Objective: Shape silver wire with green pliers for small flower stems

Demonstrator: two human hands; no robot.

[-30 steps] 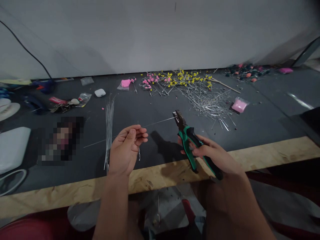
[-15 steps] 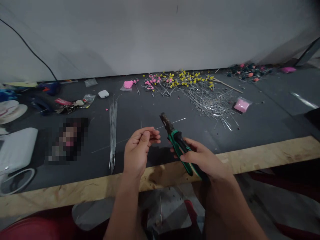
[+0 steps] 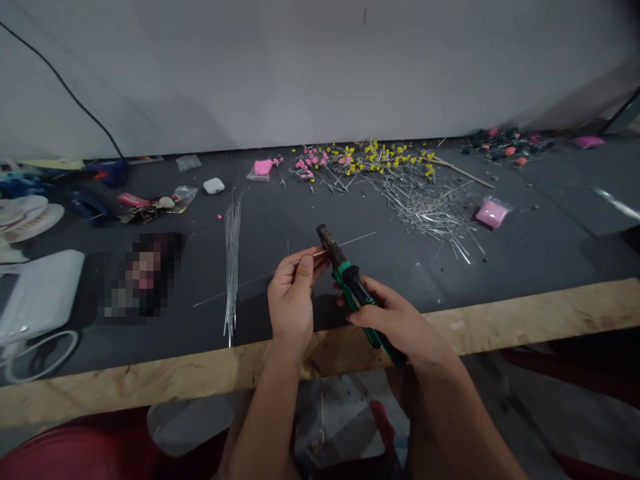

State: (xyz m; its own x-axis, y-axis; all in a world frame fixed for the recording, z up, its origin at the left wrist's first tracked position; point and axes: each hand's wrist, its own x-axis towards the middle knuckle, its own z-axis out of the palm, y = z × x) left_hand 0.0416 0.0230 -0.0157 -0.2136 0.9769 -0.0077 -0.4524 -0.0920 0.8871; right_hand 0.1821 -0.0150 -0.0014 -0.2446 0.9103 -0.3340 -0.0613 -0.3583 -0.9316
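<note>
My left hand (image 3: 295, 293) pinches a long thin metal wire (image 3: 356, 239) between thumb and fingers. The wire runs slantwise, its left end low near a bundle of straight wires (image 3: 231, 267) and its right end beyond the tool. My right hand (image 3: 400, 320) is wrapped around pliers with green and black handles (image 3: 356, 285). Their dark jaws lie across the wire, close beside my left fingertips, and the handles are pressed near together. Whether the jaws have cut into the wire cannot be made out.
Behind lie a heap of short wires (image 3: 435, 213), yellow-tipped stems (image 3: 380, 157) and pink-tipped stems (image 3: 313, 160). A bag of pink clay (image 3: 493, 212) is at the right. Keys (image 3: 143, 210), a white case (image 3: 213, 186) and a white power bank (image 3: 43, 293) are leftward. A wooden edge (image 3: 150, 377) borders the table.
My left hand has shifted right along with the wire, up against the plier jaws. The plier handles have come closer together. The whole view has drifted slightly.
</note>
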